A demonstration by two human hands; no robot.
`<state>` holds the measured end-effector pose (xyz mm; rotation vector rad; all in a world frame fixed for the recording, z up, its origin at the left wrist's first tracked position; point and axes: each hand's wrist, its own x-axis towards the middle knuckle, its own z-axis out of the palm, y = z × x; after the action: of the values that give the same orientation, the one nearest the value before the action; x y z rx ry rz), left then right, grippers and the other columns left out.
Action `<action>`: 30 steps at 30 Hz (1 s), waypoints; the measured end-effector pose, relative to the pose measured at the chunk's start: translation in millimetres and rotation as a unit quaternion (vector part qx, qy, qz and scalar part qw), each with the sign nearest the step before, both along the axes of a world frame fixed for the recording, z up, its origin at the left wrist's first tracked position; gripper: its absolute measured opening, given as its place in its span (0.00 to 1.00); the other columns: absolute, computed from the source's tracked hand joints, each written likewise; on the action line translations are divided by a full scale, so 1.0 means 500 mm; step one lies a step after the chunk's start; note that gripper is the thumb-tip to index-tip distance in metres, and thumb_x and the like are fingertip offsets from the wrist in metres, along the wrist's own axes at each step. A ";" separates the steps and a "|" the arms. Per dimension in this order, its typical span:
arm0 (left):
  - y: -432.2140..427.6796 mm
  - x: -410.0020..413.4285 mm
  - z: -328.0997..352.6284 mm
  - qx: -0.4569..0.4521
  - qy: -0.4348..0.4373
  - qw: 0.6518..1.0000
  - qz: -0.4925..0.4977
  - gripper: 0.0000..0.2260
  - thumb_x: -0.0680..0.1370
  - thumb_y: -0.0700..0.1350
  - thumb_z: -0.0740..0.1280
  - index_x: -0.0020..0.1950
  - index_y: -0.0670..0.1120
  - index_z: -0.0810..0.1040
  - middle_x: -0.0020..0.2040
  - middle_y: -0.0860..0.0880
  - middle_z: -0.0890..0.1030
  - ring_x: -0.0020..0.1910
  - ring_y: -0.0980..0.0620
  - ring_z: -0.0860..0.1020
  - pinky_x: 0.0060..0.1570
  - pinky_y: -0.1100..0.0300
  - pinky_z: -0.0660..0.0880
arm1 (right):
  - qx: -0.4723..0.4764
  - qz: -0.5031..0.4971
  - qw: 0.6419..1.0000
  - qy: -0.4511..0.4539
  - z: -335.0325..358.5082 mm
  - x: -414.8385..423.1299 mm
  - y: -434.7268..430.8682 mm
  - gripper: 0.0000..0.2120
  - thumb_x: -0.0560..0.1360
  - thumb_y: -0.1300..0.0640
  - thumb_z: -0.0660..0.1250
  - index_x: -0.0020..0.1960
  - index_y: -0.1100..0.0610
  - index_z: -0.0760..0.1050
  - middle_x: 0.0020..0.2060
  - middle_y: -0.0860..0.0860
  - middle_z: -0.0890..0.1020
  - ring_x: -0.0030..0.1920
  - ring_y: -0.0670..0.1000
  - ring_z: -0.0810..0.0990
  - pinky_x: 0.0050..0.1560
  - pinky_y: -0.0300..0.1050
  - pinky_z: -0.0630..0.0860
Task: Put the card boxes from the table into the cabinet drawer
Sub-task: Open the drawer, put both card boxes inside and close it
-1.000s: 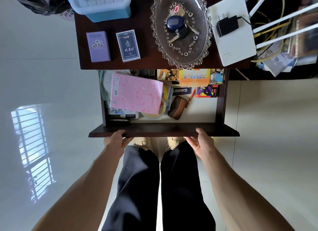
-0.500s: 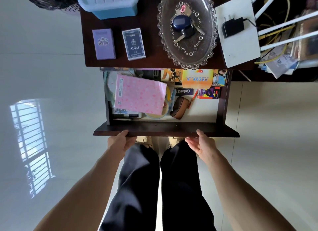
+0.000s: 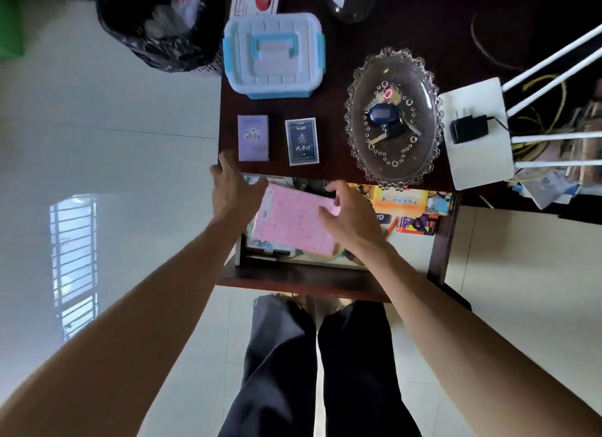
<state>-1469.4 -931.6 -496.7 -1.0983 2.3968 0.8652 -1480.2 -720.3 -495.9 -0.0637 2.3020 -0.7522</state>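
Two card boxes lie side by side near the front edge of the dark table (image 3: 332, 62): a purple card box (image 3: 253, 138) on the left and a dark blue card box (image 3: 301, 141) to its right. Below them the cabinet drawer (image 3: 303, 278) stands pulled out, full of things. My left hand (image 3: 232, 189) hovers with fingers spread at the table's front left corner, just below the purple box and not touching it. My right hand (image 3: 350, 213) is open above the drawer, over a pink notebook (image 3: 291, 221); it holds nothing.
A white and blue lidded container (image 3: 274, 55) sits behind the card boxes. A glass dish (image 3: 358, 88) with keys is to the right, then a white board (image 3: 482, 163) with a black charger (image 3: 467, 128). A black bag (image 3: 153, 23) stands left of the table.
Both hands have let go of the drawer front and risen toward the table; the left is now by the purple box, the right over the drawer. The camera has moved closer.
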 end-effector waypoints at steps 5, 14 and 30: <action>-0.032 -0.087 -0.013 -0.083 -0.055 0.974 -0.201 0.45 0.68 0.43 0.76 0.79 0.53 0.53 0.76 0.42 0.58 0.67 0.37 0.66 0.57 0.44 0.76 | 0.107 0.175 0.966 0.157 0.002 -0.115 -0.127 0.30 0.73 0.65 0.70 0.73 0.52 0.67 0.68 0.56 0.69 0.57 0.59 0.77 0.48 0.56 0.82; -0.077 -0.101 -0.060 -0.142 -0.043 0.914 -0.377 0.46 0.70 0.34 0.71 0.79 0.57 0.51 0.81 0.42 0.51 0.66 0.36 0.70 0.58 0.45 0.75 | 0.174 0.284 0.927 0.172 -0.029 -0.167 -0.170 0.39 0.74 0.65 0.71 0.80 0.48 0.60 0.82 0.56 0.57 0.76 0.61 0.62 0.65 0.59 0.72; -0.051 -0.002 -0.005 -0.053 0.007 0.952 -0.301 0.40 0.66 0.47 0.80 0.75 0.52 0.66 0.68 0.39 0.67 0.61 0.37 0.75 0.53 0.44 0.80 | 0.123 0.178 0.964 0.156 0.003 -0.083 -0.097 0.37 0.62 0.49 0.79 0.67 0.53 0.69 0.58 0.55 0.78 0.59 0.60 0.77 0.56 0.55 0.72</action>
<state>-1470.2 -957.0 -499.0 -0.3346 2.5827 0.5313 -1521.6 -769.1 -494.6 -0.5000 2.5618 -0.2844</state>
